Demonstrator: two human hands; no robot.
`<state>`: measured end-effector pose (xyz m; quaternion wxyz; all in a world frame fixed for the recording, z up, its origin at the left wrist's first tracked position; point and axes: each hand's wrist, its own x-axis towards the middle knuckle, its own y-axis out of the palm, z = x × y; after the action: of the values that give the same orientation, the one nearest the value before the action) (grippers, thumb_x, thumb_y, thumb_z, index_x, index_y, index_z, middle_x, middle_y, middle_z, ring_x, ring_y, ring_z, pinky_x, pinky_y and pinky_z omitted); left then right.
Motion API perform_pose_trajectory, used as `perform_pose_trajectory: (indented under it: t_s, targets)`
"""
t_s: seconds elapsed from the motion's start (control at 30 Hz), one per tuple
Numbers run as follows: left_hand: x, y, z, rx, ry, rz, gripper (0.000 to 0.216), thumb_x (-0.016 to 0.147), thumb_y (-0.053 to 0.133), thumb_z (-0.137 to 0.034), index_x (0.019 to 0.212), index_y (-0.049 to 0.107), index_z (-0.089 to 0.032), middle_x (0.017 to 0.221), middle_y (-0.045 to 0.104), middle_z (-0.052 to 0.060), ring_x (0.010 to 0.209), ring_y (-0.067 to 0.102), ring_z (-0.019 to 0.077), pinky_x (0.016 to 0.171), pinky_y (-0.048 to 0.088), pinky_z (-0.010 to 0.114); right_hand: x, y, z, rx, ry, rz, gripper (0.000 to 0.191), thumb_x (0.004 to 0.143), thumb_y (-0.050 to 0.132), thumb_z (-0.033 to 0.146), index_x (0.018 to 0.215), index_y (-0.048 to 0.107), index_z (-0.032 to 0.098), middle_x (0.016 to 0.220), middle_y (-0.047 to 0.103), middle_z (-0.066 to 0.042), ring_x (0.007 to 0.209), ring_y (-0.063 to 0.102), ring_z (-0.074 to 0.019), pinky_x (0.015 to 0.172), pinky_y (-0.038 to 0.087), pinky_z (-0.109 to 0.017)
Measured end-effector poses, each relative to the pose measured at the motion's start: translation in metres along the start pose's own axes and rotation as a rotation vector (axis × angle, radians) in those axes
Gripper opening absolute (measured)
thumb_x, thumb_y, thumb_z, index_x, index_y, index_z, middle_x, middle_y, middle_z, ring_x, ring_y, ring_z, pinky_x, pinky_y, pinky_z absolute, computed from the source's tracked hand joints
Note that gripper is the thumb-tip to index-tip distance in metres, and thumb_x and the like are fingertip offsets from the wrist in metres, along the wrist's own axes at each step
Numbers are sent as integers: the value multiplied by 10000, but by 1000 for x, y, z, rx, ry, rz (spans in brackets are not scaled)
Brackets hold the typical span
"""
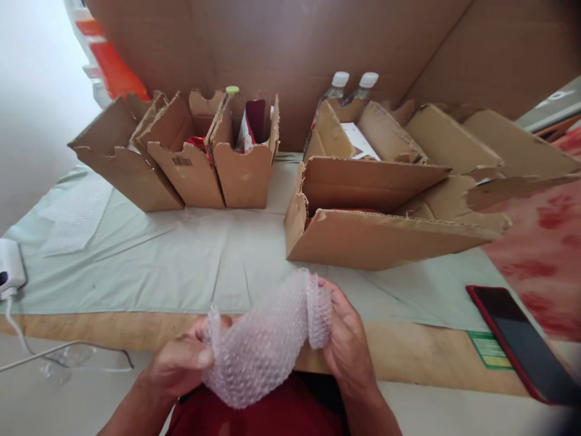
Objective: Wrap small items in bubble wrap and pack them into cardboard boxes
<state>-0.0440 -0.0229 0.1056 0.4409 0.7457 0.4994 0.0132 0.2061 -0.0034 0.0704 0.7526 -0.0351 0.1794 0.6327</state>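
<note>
A sheet of clear bubble wrap [261,348] stretches between my two hands at the near edge of the table. My left hand [184,357] pinches its left end, thumb on top. The right end, folded over into a loose roll, is gripped by my right hand [347,333], whose fingers are partly hidden behind the wrap. The middle of the sheet sags toward my lap. Just beyond it stands a long, open cardboard box [390,239] with something red low inside.
Three open cardboard boxes [242,175] stand at the back left, some with packets. More boxes and two white-capped bottles [340,79] are at the back right. A red-cased phone [512,339] lies at right; a white power strip [9,266] with a cable at left. Another bubble wrap piece [75,221] lies flat.
</note>
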Motion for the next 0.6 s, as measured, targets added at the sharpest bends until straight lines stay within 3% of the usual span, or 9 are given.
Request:
perform_pose_trajectory:
  t_s: [0.1, 0.17, 0.27, 0.33, 0.43, 0.6]
  targets:
    - [-1, -8, -2, -10, -44, -86, 360, 648, 844, -460, 868, 773, -184, 855, 757, 111, 967, 723, 364, 783, 541, 404, -5, -24, 1, -152, -186, -209, 407, 901, 693, 473, 1221, 669, 223, 1092, 750, -100, 928, 719, -224, 804, 579, -350]
    - [2, -11, -2, -25, -59, -126, 413, 656, 841, -448, 951, 779, -166, 898, 770, 130, 1004, 721, 377, 864, 546, 445, -14, -35, 3, -271, -319, -258, 345, 945, 630, 456, 1190, 692, 222, 1133, 744, -105, 974, 713, -228, 881, 569, -380]
    - [7, -13, 2, -55, -60, -210, 408, 675, 835, -404, 993, 779, -154, 958, 782, 139, 1054, 716, 377, 955, 533, 475, -24, -35, 5, -537, -403, -108, 438, 941, 603, 488, 1300, 654, 242, 1252, 714, -119, 1107, 684, -288, 942, 552, -455]
    - [8, -14, 5, -74, -54, -242, 403, 680, 830, -389, 1005, 782, -156, 983, 786, 137, 1061, 718, 370, 970, 535, 476, -24, -23, 2, -725, -404, -18, 621, 868, 679, 520, 1414, 572, 245, 1340, 672, -136, 1200, 641, -338, 985, 529, -522]
    - [7, -14, 9, -82, -57, -234, 419, 665, 837, -387, 1011, 788, -157, 992, 787, 136, 1055, 722, 366, 965, 544, 475, -13, 2, -6, -860, -377, -2, 845, 773, 765, 503, 1509, 471, 209, 1316, 675, -166, 1194, 633, -374, 995, 512, -585]
    - [-2, -20, 2, 1, -20, -295, 452, 646, 870, -441, 989, 787, -159, 933, 785, 121, 957, 739, 333, 896, 563, 438, 0, 12, -2, -647, -307, -96, 471, 891, 666, 425, 1331, 637, 259, 1174, 740, -94, 1008, 702, -261, 923, 561, -454]
